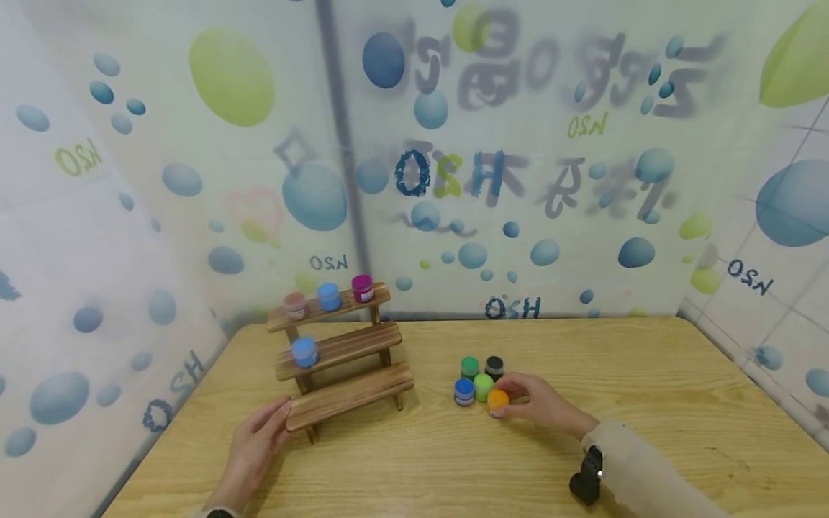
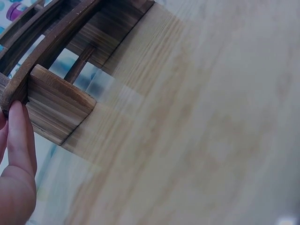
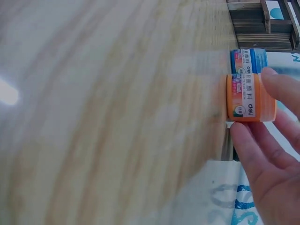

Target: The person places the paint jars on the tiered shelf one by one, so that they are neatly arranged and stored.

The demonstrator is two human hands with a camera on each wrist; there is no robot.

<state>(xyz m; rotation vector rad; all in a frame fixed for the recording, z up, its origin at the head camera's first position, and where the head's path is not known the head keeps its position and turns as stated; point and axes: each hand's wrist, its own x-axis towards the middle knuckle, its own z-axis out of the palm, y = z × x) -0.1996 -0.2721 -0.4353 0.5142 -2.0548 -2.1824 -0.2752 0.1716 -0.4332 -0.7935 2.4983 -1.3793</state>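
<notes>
A three-tier wooden stand point(image 1: 350, 394) stands at the left of the table. My left hand point(image 1: 255, 439) holds the left end of its lowest step; in the left wrist view the fingers point(image 2: 19, 140) meet the plank's end. My right hand point(image 1: 540, 403) pinches an orange paint jar point(image 1: 497, 403) between thumb and fingers. That jar point(image 3: 243, 97) appears to rest on the table in the right wrist view. Beside it cluster a light green jar point(image 1: 483, 387), a blue jar point(image 1: 463, 392), a green jar point(image 1: 469, 367) and a black jar point(image 1: 494, 367).
On the stand's top step sit a brown jar point(image 1: 296, 306), a light blue jar point(image 1: 329, 296) and a purple jar point(image 1: 363, 288). Another light blue jar point(image 1: 304, 352) is on the middle step's left end. A printed curtain point(image 1: 544, 216) hangs behind the wooden table point(image 1: 414, 475).
</notes>
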